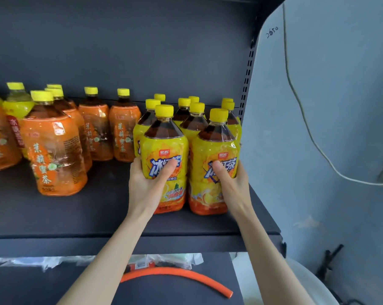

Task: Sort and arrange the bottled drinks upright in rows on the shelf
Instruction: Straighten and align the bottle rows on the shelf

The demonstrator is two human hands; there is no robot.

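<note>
The left hand (150,183) and right hand (233,183) are gripping 2 upright yellow bottles (164,148), 1 each, at mid-label, on the shelf (54,216) near its right front. Full, they are likely feeling heavy, stiff and slick-wrapped.

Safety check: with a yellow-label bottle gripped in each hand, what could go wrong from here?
Shoved back, the left front bottle in the left hand and the right front bottle in the right hand may topple the packed rear bottles.
The forward orange-label bottle stands out of its row; an arm swing could knock it.
</note>
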